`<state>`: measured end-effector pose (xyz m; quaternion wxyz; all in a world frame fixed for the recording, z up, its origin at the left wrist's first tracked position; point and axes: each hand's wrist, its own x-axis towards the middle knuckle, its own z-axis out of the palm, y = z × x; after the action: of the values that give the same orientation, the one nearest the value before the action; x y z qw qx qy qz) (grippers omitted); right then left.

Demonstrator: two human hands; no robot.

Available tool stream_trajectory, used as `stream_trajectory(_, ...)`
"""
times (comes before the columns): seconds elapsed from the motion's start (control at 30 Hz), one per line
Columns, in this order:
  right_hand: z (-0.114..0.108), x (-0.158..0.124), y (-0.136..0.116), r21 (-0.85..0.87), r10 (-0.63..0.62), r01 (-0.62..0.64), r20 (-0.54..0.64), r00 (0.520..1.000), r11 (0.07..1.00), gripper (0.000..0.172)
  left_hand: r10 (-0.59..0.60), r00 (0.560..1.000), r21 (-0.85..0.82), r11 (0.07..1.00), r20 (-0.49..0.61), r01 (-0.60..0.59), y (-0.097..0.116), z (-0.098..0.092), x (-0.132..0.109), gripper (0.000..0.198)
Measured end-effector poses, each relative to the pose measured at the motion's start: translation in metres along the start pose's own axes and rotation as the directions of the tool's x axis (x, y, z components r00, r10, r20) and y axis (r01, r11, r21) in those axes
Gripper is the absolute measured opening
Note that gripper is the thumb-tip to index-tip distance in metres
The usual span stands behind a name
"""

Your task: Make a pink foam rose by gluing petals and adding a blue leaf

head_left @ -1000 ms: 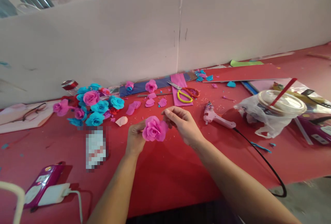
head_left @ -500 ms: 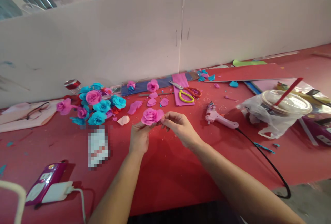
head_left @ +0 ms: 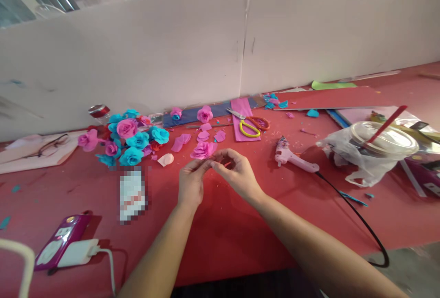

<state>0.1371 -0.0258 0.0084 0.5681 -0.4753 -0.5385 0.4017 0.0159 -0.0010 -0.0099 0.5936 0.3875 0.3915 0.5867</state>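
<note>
Change: rose [head_left: 202, 150], held up and turned toward me a second ago, now sits lower and farther out over the table [head_left: 223, 238]. Both hands have followed it forward and drawn together.
Rose position: just beyond the meeting fingertips, near the loose petals [head_left: 180, 142], between the bouquet [head_left: 128, 140] and the glue gun [head_left: 292, 157]. I cannot tell whether it rests on the table or hangs clear of it.
Left hand [head_left: 190, 182]: back toward me, thumb and forefinger pinched together directly below the rose. I cannot tell whether they grip it, because the fingers hide the contact.
Right hand [head_left: 237, 175]: fingers curled into a loose ring, forefinger tip touching the left fingertips. I cannot tell whether anything is pinched there.
Left of the hands: the bouquet of blue and pink paper roses lies on its side. A peach petal [head_left: 165, 159] lies just beside it. A purple phone [head_left: 60, 240] and a white charger [head_left: 77, 252] touch each other at the near edge.
Right of the hands: the glue gun lies flat, and its black cable [head_left: 354, 215] runs to the near edge. A lidded cup [head_left: 381, 138] with a red straw [head_left: 387, 123] stands inside a clear bag [head_left: 347, 162], well apart from the hands.
Far side: scissors [head_left: 250, 125] with yellow and red handles lie on a pink strip [head_left: 240, 112]. A white partition [head_left: 172, 50] closes off the table behind them.
</note>
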Motion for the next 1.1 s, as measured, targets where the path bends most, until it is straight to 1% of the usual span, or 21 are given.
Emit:
stream_trajectory(0.07, 0.002, -0.002, 0.001, -0.098, -0.044, 0.039, -0.050, 0.998, 0.994, 0.013, 0.039, 0.999, 0.082, 0.996, 0.020, -0.041, -0.001, 0.001, -0.003, 0.018)
stream_trajectory(0.13, 0.004, -0.004, 0.003, -0.208, -0.090, 0.069, -0.094, 0.992, 0.976, 0.012, 0.112, 0.994, 0.244, 0.964, 0.006, -0.110, -0.003, 0.000, -0.007, 0.021)
stream_trajectory(0.2, 0.006, -0.007, 0.004, -0.308, -0.128, 0.080, -0.138, 0.982, 0.948, 0.011, 0.223, 0.974, 0.459, 0.869, -0.028, -0.186, -0.006, -0.002, -0.011, 0.021)
stream_trajectory(0.27, 0.009, -0.009, 0.006, -0.357, -0.161, 0.089, -0.177, 0.971, 0.930, 0.008, 0.348, 0.936, 0.630, 0.737, -0.044, -0.245, -0.008, -0.003, -0.015, 0.017)
stream_trajectory(0.33, 0.011, -0.011, 0.008, -0.348, -0.200, 0.120, -0.205, 0.958, 0.930, 0.007, 0.450, 0.892, 0.706, 0.643, -0.034, -0.297, -0.009, -0.002, -0.018, 0.012)
stream_trajectory(0.37, 0.011, -0.011, 0.008, -0.331, -0.222, 0.145, -0.210, 0.952, 0.932, 0.007, 0.479, 0.877, 0.714, 0.621, -0.020, -0.323, -0.009, -0.001, -0.019, 0.011)
stream_trajectory(0.4, 0.010, -0.011, 0.009, -0.315, -0.246, 0.173, -0.208, 0.947, 0.933, 0.008, 0.491, 0.871, 0.705, 0.619, -0.001, -0.347, -0.008, -0.001, -0.020, 0.009)
stream_trajectory(0.43, 0.009, -0.011, 0.009, -0.304, -0.272, 0.203, -0.204, 0.941, 0.931, 0.008, 0.485, 0.874, 0.682, 0.632, 0.020, -0.367, -0.007, 0.000, -0.021, 0.009)
stream_trajectory(0.5, 0.006, -0.010, 0.010, -0.318, -0.334, 0.265, -0.187, 0.924, 0.911, 0.007, 0.439, 0.897, 0.597, 0.705, 0.057, -0.383, -0.003, 0.001, -0.021, 0.013)
stream_trajectory(0.6, 0.000, -0.007, 0.013, -0.411, -0.437, 0.355, -0.123, 0.891, 0.839, 0.008, 0.347, 0.936, 0.388, 0.856, 0.059, -0.342, 0.001, 0.001, -0.019, 0.019)
stream_trajectory(0.63, -0.002, -0.006, 0.014, -0.440, -0.464, 0.382, -0.091, 0.881, 0.812, 0.011, 0.322, 0.945, 0.314, 0.894, 0.048, -0.321, 0.002, 0.001, -0.018, 0.020)
stream_trajectory(0.7, -0.003, -0.005, 0.015, -0.466, -0.500, 0.429, -0.034, 0.865, 0.774, 0.015, 0.278, 0.960, 0.190, 0.941, 0.038, -0.280, 0.003, -0.001, -0.015, 0.020)
stream_trajectory(0.8, -0.002, -0.005, 0.016, -0.447, -0.538, 0.477, -0.010, 0.843, 0.757, 0.017, 0.227, 0.971, 0.076, 0.970, 0.079, -0.233, 0.000, -0.003, -0.011, 0.019)
stream_trajectory(0.9, -0.001, -0.005, 0.016, -0.442, -0.571, 0.507, -0.014, 0.821, 0.740, 0.018, 0.200, 0.972, 0.012, 0.979, 0.123, -0.203, -0.002, -0.003, -0.011, 0.017)
stream_trajectory(1.0, -0.003, -0.006, 0.017, -0.486, -0.605, 0.526, -0.007, 0.796, 0.698, 0.018, 0.188, 0.972, -0.005, 0.982, 0.142, -0.189, -0.002, -0.002, -0.012, 0.018)
stream_trajectory(1.1, -0.006, -0.007, 0.018, -0.516, -0.644, 0.562, 0.025, 0.764, 0.646, 0.017, 0.174, 0.972, -0.005, 0.984, 0.159, -0.175, -0.001, -0.001, -0.013, 0.020)
